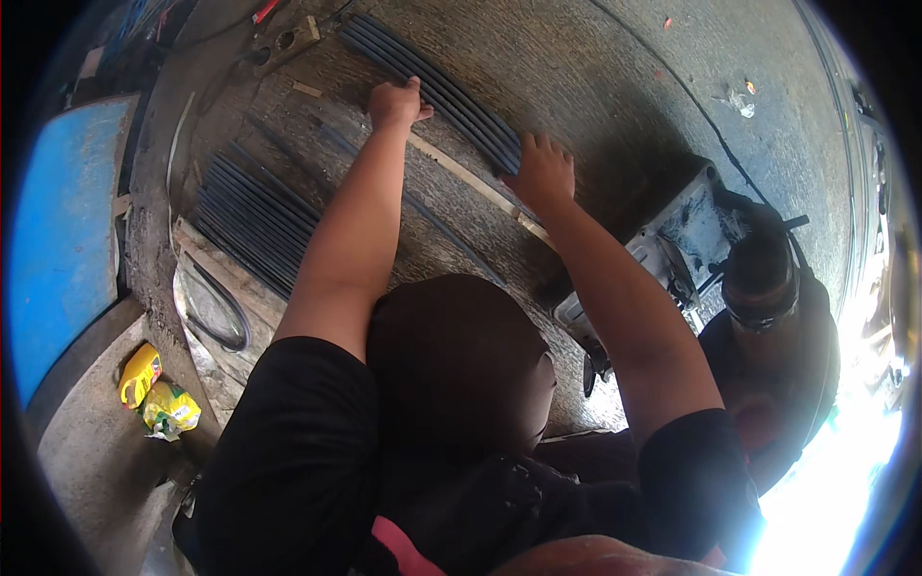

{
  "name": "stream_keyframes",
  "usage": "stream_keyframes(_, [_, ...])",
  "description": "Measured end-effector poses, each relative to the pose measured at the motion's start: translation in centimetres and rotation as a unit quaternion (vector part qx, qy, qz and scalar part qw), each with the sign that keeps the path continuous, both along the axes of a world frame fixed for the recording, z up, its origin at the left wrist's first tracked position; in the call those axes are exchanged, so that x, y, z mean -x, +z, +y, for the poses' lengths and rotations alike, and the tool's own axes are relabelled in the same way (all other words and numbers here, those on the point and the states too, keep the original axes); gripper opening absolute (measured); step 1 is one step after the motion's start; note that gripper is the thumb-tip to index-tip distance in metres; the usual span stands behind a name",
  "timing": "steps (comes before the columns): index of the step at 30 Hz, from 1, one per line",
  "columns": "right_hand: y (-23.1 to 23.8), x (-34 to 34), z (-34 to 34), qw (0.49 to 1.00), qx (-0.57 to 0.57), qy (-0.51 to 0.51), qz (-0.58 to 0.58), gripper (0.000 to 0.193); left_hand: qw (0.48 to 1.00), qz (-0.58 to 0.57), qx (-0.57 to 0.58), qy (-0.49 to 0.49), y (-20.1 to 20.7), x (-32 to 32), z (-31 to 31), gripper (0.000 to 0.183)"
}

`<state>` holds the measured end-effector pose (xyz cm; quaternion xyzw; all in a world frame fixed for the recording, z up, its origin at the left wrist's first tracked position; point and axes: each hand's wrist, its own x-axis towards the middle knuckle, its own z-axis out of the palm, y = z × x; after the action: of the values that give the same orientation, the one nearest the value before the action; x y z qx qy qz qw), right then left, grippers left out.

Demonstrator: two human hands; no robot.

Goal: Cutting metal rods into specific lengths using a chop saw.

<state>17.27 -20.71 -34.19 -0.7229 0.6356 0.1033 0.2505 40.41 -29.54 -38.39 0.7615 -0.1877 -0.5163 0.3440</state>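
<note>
A row of long dark rods (432,84) lies side by side on the rough floor in front of me. My left hand (394,104) is at their near edge, thumb and forefinger apart, the other fingers curled and partly hidden. At the right end of the row, my right hand (545,171) has its thumb on the near side and its fingers on the far side, with the rod ends between them. Just on the near side of the row runs a thin wooden strip (466,175). A second batch of dark rods (254,223) lies to the left of my left forearm.
A dark-and-silver machine (682,235) stands on the right. Beneath my arms rises my dark-clothed knee (461,360). Yellow packets (158,394) and a blue panel (72,230) are at the left. A dark cable (691,106) crosses the floor, and a wooden block (288,40) lies far left.
</note>
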Motion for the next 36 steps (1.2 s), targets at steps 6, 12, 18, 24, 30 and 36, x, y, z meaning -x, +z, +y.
stream_keyframes(6, [-0.6,0.3,-0.3,1.0,-0.001,0.003,-0.008,0.068,1.0,0.013,-0.001,0.019,0.1,0.0,-0.2,0.036])
stream_keyframes(12, [-0.3,-0.1,-0.2,1.0,-0.006,0.001,0.001,0.067,1.0,0.01,-0.003,0.021,0.4,0.1,0.0,0.044])
stream_keyframes(18, [-0.3,0.0,-0.4,0.999,-0.001,0.015,0.031,0.071,0.999,0.016,0.004,0.03,-0.1,0.0,0.0,0.048])
stream_keyframes(24, [0.0,-0.4,0.0,0.999,0.016,0.006,0.047,0.073,1.0,0.016,0.0,0.012,-0.2,-0.3,0.0,0.056])
stream_keyframes(30, [0.8,-2.1,1.0,0.993,0.073,-0.08,-0.047,0.058,0.997,-0.011,0.072,0.005,0.6,-0.6,1.6,0.052])
stream_keyframes(36, [0.5,-7.8,5.9,0.985,-0.102,0.0,-0.138,0.04,0.868,-0.471,0.118,-0.1,1.1,-3.9,8.3,0.052])
